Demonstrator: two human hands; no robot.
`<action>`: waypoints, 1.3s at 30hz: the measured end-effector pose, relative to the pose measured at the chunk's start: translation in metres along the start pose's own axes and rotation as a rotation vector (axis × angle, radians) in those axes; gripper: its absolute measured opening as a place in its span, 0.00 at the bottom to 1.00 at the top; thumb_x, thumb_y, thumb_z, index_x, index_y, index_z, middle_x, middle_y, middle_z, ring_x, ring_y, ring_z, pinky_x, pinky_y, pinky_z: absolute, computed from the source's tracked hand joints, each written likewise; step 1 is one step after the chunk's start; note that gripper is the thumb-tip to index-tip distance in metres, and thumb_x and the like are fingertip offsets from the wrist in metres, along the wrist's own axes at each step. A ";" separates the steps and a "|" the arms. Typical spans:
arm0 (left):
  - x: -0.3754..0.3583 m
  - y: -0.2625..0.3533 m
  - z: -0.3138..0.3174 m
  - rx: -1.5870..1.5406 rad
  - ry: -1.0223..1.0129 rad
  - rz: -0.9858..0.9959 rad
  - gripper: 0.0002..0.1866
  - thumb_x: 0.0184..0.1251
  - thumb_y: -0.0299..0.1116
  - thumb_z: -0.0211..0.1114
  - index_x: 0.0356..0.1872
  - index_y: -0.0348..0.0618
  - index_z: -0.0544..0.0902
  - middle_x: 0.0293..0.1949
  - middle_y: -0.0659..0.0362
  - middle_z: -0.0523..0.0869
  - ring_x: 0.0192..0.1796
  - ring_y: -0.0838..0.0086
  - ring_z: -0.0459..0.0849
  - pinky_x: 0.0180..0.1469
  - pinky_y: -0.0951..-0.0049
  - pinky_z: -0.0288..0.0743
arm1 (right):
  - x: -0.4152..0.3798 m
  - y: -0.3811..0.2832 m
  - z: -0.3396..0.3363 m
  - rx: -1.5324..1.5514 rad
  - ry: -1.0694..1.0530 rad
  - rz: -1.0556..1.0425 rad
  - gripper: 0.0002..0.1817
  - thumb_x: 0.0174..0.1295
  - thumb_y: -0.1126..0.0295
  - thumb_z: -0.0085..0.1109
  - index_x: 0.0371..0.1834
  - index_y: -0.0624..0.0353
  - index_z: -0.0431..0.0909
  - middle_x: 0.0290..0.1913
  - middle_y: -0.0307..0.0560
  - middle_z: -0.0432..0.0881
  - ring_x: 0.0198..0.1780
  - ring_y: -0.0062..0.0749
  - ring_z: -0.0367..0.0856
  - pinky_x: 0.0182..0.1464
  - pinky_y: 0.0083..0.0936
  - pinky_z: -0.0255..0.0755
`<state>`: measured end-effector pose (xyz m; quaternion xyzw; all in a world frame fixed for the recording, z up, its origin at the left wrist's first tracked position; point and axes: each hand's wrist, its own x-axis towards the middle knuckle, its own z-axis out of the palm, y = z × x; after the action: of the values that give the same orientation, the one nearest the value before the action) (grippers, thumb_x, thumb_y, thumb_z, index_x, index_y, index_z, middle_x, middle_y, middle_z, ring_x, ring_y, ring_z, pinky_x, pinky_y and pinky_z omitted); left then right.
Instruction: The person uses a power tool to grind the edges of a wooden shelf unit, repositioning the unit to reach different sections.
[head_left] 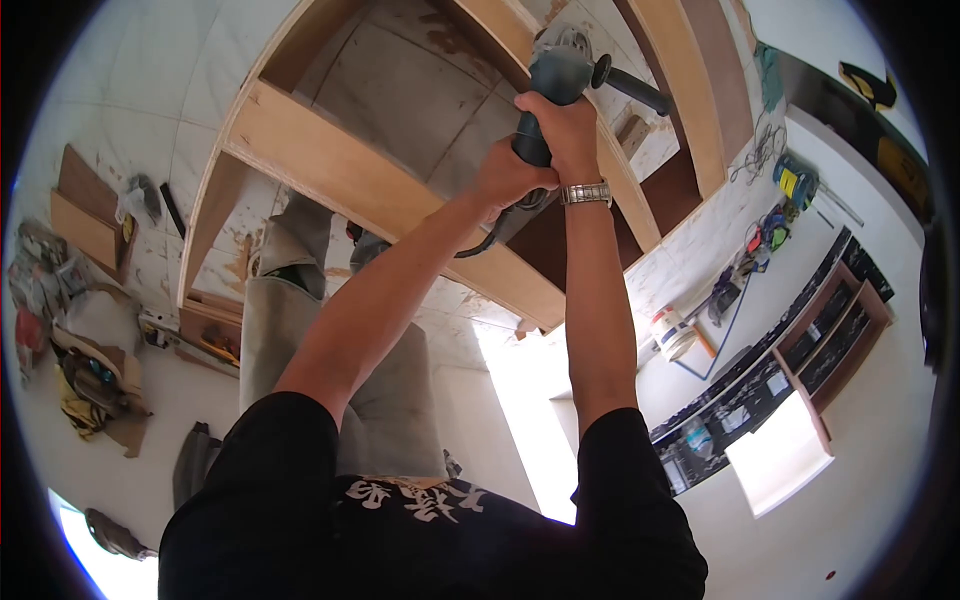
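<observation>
An angle grinder with a dark body is held out at arm's length, its head pointing away from me. My right hand, with a metal-band watch at the wrist, is closed around the body just behind the head. Farther back, my left hand wraps the rear grip. The black side handle sticks out to the right, untouched. A power cord hangs from the rear end. Beneath the tool lies a wooden cabinet frame with pale edges and open compartments. The grinder's disc is hidden.
Boards and a heap of bags and tools lie at left on the tiled floor. On the right are a white bucket, a blue-green bucket, loose wire and a shelf unit with black marbled panels.
</observation>
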<state>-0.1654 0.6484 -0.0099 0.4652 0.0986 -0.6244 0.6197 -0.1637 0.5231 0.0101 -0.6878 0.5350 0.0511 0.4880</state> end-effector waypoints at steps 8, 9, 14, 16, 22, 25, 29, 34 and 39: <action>-0.013 -0.020 0.010 0.145 -0.122 -0.093 0.21 0.46 0.26 0.79 0.44 0.37 0.84 0.36 0.58 0.89 0.37 0.73 0.87 0.41 0.71 0.80 | -0.031 0.033 -0.022 0.083 0.143 0.164 0.16 0.48 0.66 0.79 0.34 0.66 0.87 0.30 0.39 0.86 0.29 0.25 0.82 0.34 0.28 0.75; -0.012 -0.020 0.005 0.122 -0.097 -0.085 0.21 0.47 0.26 0.79 0.44 0.37 0.84 0.37 0.58 0.89 0.37 0.73 0.87 0.41 0.71 0.80 | -0.028 0.033 -0.017 0.061 0.137 0.104 0.17 0.48 0.66 0.80 0.35 0.66 0.87 0.31 0.40 0.86 0.29 0.26 0.82 0.34 0.28 0.76; -0.011 0.019 -0.033 0.072 -0.025 -0.062 0.21 0.50 0.27 0.80 0.46 0.38 0.85 0.38 0.58 0.90 0.37 0.74 0.88 0.40 0.69 0.80 | -0.014 -0.017 0.024 -0.050 0.043 -0.033 0.20 0.47 0.63 0.80 0.37 0.67 0.88 0.32 0.42 0.87 0.30 0.26 0.83 0.34 0.28 0.77; -0.010 0.030 -0.037 0.124 -0.062 -0.106 0.19 0.50 0.27 0.79 0.45 0.38 0.85 0.37 0.58 0.90 0.37 0.74 0.88 0.40 0.70 0.80 | -0.014 -0.017 0.026 0.028 0.087 -0.010 0.20 0.47 0.63 0.80 0.37 0.67 0.88 0.31 0.43 0.87 0.29 0.26 0.83 0.35 0.28 0.77; -0.006 0.028 -0.021 0.242 -0.173 -0.146 0.19 0.46 0.28 0.79 0.41 0.38 0.85 0.34 0.58 0.89 0.33 0.74 0.86 0.38 0.71 0.79 | -0.016 0.014 0.003 0.128 0.229 0.163 0.19 0.48 0.64 0.79 0.38 0.66 0.87 0.33 0.42 0.87 0.31 0.27 0.83 0.35 0.27 0.77; -0.004 0.019 -0.017 0.205 -0.122 -0.085 0.19 0.44 0.27 0.79 0.40 0.38 0.85 0.33 0.58 0.89 0.33 0.74 0.86 0.38 0.71 0.78 | -0.015 0.009 0.003 0.125 0.177 0.124 0.18 0.48 0.65 0.79 0.39 0.65 0.87 0.34 0.41 0.86 0.31 0.25 0.82 0.35 0.27 0.77; -0.003 0.024 -0.020 0.172 -0.132 -0.120 0.18 0.45 0.27 0.79 0.40 0.39 0.84 0.32 0.59 0.88 0.33 0.74 0.86 0.38 0.71 0.77 | -0.016 0.000 0.006 0.118 0.186 0.118 0.19 0.48 0.65 0.79 0.40 0.66 0.86 0.33 0.42 0.86 0.31 0.25 0.82 0.35 0.27 0.77; -0.007 0.032 -0.021 0.145 -0.142 -0.096 0.18 0.46 0.26 0.78 0.40 0.39 0.84 0.31 0.60 0.87 0.33 0.74 0.85 0.38 0.71 0.77 | -0.016 -0.004 0.009 0.166 0.164 0.081 0.20 0.48 0.66 0.79 0.41 0.66 0.86 0.33 0.42 0.86 0.31 0.26 0.82 0.35 0.27 0.77; -0.004 0.036 -0.028 0.197 -0.142 -0.162 0.19 0.45 0.25 0.79 0.41 0.39 0.84 0.32 0.60 0.87 0.34 0.74 0.86 0.39 0.70 0.78 | -0.014 -0.003 0.014 0.112 0.233 0.123 0.17 0.49 0.66 0.79 0.36 0.67 0.86 0.32 0.42 0.87 0.30 0.26 0.82 0.35 0.27 0.77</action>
<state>-0.1224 0.6626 -0.0062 0.4691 0.0297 -0.7103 0.5240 -0.1608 0.5421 0.0129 -0.6266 0.6313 -0.0292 0.4560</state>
